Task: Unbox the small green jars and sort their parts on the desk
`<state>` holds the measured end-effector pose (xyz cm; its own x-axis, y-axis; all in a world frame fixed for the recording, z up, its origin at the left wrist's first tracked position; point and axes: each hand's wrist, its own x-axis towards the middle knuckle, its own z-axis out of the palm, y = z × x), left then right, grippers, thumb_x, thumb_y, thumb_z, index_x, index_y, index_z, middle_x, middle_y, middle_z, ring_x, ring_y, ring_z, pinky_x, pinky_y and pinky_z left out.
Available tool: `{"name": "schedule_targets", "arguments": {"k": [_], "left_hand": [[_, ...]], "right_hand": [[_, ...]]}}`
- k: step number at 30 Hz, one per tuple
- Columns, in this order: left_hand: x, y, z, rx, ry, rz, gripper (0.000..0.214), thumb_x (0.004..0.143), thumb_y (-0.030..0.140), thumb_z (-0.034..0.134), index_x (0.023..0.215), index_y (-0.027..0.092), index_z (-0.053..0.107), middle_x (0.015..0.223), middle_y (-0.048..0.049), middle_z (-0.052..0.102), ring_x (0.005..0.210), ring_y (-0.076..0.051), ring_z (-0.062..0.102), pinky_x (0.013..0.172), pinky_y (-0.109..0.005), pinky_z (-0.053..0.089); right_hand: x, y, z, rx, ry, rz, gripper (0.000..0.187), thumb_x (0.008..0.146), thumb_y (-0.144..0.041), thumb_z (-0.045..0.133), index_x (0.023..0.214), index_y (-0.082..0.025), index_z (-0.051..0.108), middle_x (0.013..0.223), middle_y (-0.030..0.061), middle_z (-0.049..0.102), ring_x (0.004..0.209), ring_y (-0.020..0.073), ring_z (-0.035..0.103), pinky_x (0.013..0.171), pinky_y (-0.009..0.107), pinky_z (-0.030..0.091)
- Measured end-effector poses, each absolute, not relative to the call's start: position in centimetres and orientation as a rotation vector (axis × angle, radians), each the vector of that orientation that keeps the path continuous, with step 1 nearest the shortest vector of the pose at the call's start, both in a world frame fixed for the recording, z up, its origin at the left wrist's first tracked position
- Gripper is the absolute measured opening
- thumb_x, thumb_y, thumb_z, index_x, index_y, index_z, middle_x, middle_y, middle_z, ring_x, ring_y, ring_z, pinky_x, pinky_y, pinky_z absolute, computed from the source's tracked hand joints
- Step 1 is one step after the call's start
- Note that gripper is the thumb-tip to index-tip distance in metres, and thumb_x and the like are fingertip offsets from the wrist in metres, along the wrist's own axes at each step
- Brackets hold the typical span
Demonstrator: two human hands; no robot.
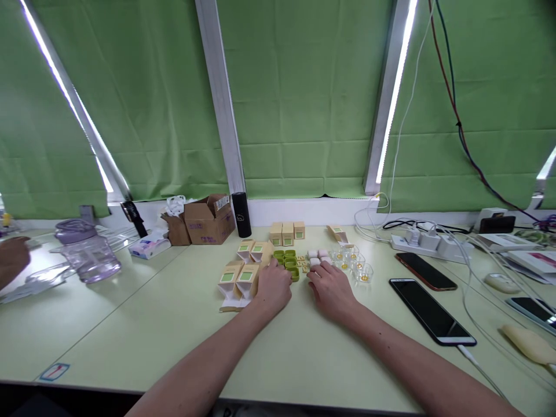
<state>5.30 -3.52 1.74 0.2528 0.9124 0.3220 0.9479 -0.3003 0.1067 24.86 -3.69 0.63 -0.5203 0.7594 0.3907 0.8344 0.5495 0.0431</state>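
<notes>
Small square green cups stand in a block at the middle of the table. My left hand lies against their near left side, fingers curled down; whatever is under the fingertips is hidden. Just left of it are open cardboard boxes with green labels. My right hand rests palm down with fingers stretched forward, its fingertips at the near edge of several small white and pinkish pieces. Tiny yellowish pieces lie between the cups and these. Clear plastic cups with yellow bottoms stand right of them.
Closed small boxes stand behind, with another open box to their right. Phones, a power strip and cables lie right. A carton, black cylinder and water bottle stand left. Another person's hand shows far left.
</notes>
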Motion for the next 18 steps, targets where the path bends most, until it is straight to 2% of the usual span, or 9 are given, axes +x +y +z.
{"name": "schedule_targets", "arguments": {"k": [5,9,14,18], "left_hand": [[5.4,-3.5,1.8,-2.389,-1.807,-0.476,0.021,0.088,0.016,0.06,0.076,0.019,0.077,0.086,-0.0183,0.072,0.106,-0.036,0.058,0.08,-0.043,0.045],[5.5,-3.8,2.2,-2.372,-1.789,-0.388,0.018,0.088,0.019,0.059,0.081,0.019,0.076,0.088,-0.0177,0.072,0.108,-0.035,0.057,0.08,-0.042,0.047],[5.5,-4.1,2.6,-2.328,-1.755,-0.433,0.011,0.085,0.02,0.062,0.089,0.021,0.072,0.089,-0.0154,0.073,0.108,-0.035,0.056,0.08,-0.043,0.045],[5.4,-4.2,2.8,-2.312,-1.74,-0.496,0.016,0.081,0.019,0.065,0.096,0.021,0.07,0.092,-0.0146,0.072,0.109,-0.035,0.055,0.083,-0.043,0.043]], "right_hand": [[25.2,-3.1,0.7,-1.316,-2.411,-0.428,0.025,0.096,-0.02,0.052,0.116,-0.016,0.066,0.125,0.0163,0.066,0.123,0.034,0.046,0.098,0.046,0.035],[25.3,-2.8,0.5,-1.34,-2.405,-0.412,0.028,0.093,-0.021,0.054,0.118,-0.015,0.065,0.125,0.0162,0.067,0.125,0.034,0.045,0.102,0.046,0.032],[25.4,-2.5,0.1,-1.365,-2.397,-0.396,0.039,0.093,-0.02,0.053,0.13,-0.012,0.061,0.137,0.0166,0.063,0.134,0.0352,0.041,0.109,0.046,0.028],[25.4,-2.3,-0.2,-1.381,-2.397,-0.371,0.048,0.092,-0.02,0.052,0.139,-0.012,0.056,0.145,0.0162,0.059,0.137,0.0344,0.04,0.111,0.046,0.027]]}}
